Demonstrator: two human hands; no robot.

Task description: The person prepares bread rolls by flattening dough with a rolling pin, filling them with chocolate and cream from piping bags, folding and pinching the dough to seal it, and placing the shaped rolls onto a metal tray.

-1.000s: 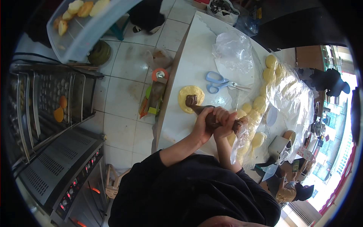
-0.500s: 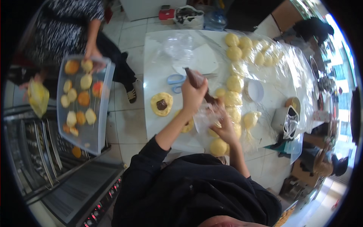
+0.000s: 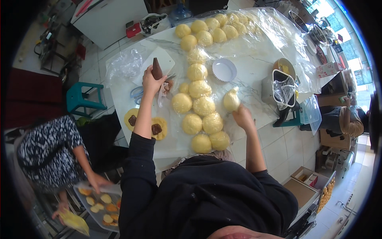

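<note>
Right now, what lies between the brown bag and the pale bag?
The head view shows yellow dough balls under clear plastic between the brown bag in the left hand and the pale bag at the right hand.

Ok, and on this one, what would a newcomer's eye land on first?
Probably the pale yellow dough balls, many under clear plastic film, running down the middle of the marble-patterned table and across its far end. Next, the brown piping bag upright in the left hand, and the right hand at a pale yellow bag. Two flattened dough rounds topped with brown filling lie by the left forearm.
</note>
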